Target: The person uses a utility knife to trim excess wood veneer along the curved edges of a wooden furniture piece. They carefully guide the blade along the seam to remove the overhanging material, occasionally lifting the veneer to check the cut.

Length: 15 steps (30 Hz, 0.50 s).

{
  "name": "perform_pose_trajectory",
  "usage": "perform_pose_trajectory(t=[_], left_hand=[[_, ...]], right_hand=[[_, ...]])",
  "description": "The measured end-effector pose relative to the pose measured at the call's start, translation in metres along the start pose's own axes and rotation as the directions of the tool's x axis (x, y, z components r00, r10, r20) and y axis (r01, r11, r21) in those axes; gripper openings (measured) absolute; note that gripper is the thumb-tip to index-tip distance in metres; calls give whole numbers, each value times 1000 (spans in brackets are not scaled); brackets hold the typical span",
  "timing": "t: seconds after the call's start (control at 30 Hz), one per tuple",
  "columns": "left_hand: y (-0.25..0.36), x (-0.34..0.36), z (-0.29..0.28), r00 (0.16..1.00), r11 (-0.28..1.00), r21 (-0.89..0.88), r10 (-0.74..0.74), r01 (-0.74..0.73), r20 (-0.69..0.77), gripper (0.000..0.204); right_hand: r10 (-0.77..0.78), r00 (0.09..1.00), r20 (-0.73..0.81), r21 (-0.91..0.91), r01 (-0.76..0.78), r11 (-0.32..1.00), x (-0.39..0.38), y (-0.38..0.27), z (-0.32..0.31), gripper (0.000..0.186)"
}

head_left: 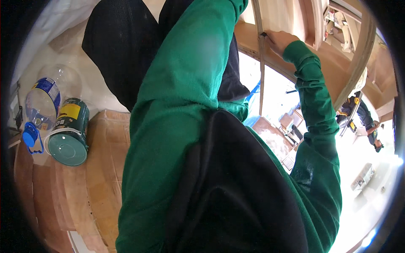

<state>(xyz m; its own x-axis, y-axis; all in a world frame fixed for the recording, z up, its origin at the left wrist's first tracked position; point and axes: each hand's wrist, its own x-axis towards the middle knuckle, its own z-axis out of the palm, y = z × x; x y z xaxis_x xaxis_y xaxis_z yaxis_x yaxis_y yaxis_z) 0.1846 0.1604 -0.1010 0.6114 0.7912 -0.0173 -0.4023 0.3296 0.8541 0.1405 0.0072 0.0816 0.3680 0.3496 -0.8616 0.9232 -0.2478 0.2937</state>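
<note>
My left arm in a green sleeve (pixel 181 63) reaches up to the top edge, where the cuff leaves the picture; the left hand is out of sight. On the upper right, my right hand (pixel 280 41) is closed, its fingertips on a small dark thing (pixel 264 34) too small to name. That thing sits right against a thin wooden strip (pixel 262 71) running downward. Behind the hand is a pale wooden panel (pixel 284 14).
To my left lie a big clear bottle (pixel 40 103) with a blue cap and a green bucket (pixel 67 147) on its side. Brown cardboard (pixel 109 143) covers the surface there. A curved wooden beam (pixel 358 59) rises at right. Beyond it, another person (pixel 367 120) is visible.
</note>
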Motion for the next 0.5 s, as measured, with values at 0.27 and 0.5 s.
perform_pose_trajectory(t=[0.27, 0.5], left_hand=[[9, -3, 1, 989, 990, 4, -144, 144, 24, 65], [9, 0, 7, 989, 985, -172, 8, 17, 147, 63]], right_hand=[[-40, 996, -76, 19, 41, 999, 4, 7, 24, 31], [11, 997, 78, 127, -21, 992, -12, 11, 8, 27]])
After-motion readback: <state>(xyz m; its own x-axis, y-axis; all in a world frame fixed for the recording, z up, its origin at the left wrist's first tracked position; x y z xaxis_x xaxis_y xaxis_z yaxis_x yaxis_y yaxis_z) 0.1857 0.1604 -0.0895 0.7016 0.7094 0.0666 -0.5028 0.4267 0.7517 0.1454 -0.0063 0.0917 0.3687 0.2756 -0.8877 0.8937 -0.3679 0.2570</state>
